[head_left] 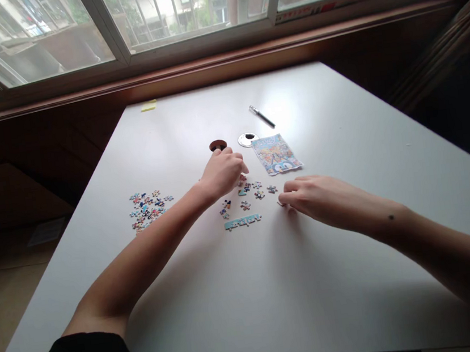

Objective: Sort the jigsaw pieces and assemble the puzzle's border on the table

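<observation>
I sit at a white table with a small jigsaw spread on it. My left hand hovers over several loose pieces in the middle, fingers curled down onto one of them. My right hand rests on the table to the right, fingertips pinching a small piece at the table surface. A joined strip of light-blue pieces lies just in front of the loose ones. A colourful picture card lies beyond my hands. A heap of unsorted pieces sits to the left.
A pen lies farther back. A round cable hole and its silver cover are near the card. A yellow sticky pad lies at the far left corner. Windows and a wooden sill run behind the table.
</observation>
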Demonstrator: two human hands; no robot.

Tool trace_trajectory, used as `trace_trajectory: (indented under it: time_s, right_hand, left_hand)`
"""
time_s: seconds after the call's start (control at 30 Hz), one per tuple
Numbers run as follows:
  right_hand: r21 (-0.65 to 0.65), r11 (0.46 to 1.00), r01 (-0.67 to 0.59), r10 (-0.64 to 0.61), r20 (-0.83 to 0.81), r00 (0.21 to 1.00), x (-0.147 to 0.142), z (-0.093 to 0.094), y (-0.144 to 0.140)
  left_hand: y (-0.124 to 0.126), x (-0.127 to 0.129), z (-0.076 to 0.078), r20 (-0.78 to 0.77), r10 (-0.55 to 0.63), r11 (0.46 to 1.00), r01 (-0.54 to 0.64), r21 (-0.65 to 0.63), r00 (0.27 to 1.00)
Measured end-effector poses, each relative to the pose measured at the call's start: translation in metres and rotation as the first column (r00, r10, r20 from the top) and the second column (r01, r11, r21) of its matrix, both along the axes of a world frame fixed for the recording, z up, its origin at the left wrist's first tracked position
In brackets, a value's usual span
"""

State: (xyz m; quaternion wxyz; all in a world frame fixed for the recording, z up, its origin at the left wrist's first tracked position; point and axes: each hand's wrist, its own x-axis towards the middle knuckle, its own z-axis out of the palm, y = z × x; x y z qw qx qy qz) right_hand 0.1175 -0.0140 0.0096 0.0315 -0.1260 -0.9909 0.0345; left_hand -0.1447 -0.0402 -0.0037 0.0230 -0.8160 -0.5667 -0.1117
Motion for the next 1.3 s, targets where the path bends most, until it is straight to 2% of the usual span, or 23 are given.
trace_trajectory:
  time_s: [0.17, 0.23, 0.3, 0.37, 0.43, 0.5, 0.53, 0.6, 0.7, 0.8, 0.9, 1.0, 1.1, 1.3]
  right_hand:
    - [0.087, 0.996, -0.001, 0.004, -0.028, 1.000, -0.002, 0.002, -0.002]
    - [0.096, 0.995, -0.019, 0.025, -0.065, 0.998, -0.005, 0.005, -0.004]
    - [0.087, 0.995, -0.041, 0.049, -0.086, 0.995, -0.007, 0.008, -0.008]
    - [0.052, 0.997, -0.056, 0.060, -0.091, 0.994, -0.009, 0.011, -0.012]
    - [-0.008, 0.998, -0.059, 0.058, -0.097, 0.994, -0.011, 0.012, -0.016]
    - [-0.078, 0.995, -0.064, 0.055, -0.109, 0.993, -0.013, 0.011, -0.020]
    - [-0.110, 0.991, -0.071, 0.058, -0.119, 0.991, -0.015, 0.010, -0.021]
    - [-0.159, 0.983, -0.096, 0.073, -0.144, 0.987, -0.019, 0.006, -0.025]
    - [-0.193, 0.972, -0.138, 0.101, -0.190, 0.977, -0.028, -0.004, -0.032]
    - [-0.194, 0.965, -0.174, 0.121, -0.258, 0.959, -0.035, -0.018, -0.039]
    - [-0.201, 0.959, -0.198, 0.125, -0.325, 0.937, -0.038, -0.031, -0.045]
    - [-0.199, 0.954, -0.222, 0.135, -0.377, 0.916, -0.037, -0.040, -0.051]
    - [-0.173, 0.952, -0.253, 0.165, -0.408, 0.898, -0.036, -0.045, -0.055]
    - [-0.111, 0.957, -0.269, 0.202, -0.412, 0.888, -0.036, -0.046, -0.053]
  left_hand:
    - [0.013, 0.004, 0.002, -0.006, -0.012, 0.994, 0.011, -0.108, 1.000]
    - [0.013, 0.001, 0.005, 0.055, -0.049, 0.991, 0.056, -0.126, 0.997]
    - [0.004, -0.004, 0.010, 0.182, -0.097, 0.979, 0.127, -0.159, 0.978]
    - [-0.017, -0.009, 0.016, 0.346, -0.129, 0.962, 0.203, -0.185, 0.929]
    - [-0.050, -0.012, 0.020, 0.484, -0.132, 0.946, 0.256, -0.200, 0.865]
    - [-0.087, -0.012, 0.019, 0.571, -0.034, 0.928, 0.238, -0.287, 0.820]
    - [-0.104, -0.010, 0.016, 0.604, 0.013, 0.933, 0.207, -0.294, 0.797]
    - [-0.133, -0.006, 0.006, 0.615, 0.024, 0.944, 0.185, -0.274, 0.788]
    - [-0.156, 0.000, -0.009, 0.615, 0.008, 0.968, 0.147, -0.201, 0.789]
    - [-0.162, -0.002, -0.016, 0.618, 0.016, 0.982, 0.104, -0.157, 0.786]
    - [-0.164, -0.009, -0.017, 0.638, 0.021, 0.985, 0.093, -0.144, 0.770]
    - [-0.169, -0.011, -0.019, 0.605, -0.005, 0.987, 0.101, -0.125, 0.796]
    - [-0.174, -0.008, -0.024, 0.551, -0.026, 0.991, 0.094, -0.096, 0.834]
    - [-0.172, -0.002, -0.030, 0.518, -0.024, 0.998, 0.052, -0.041, 0.855]
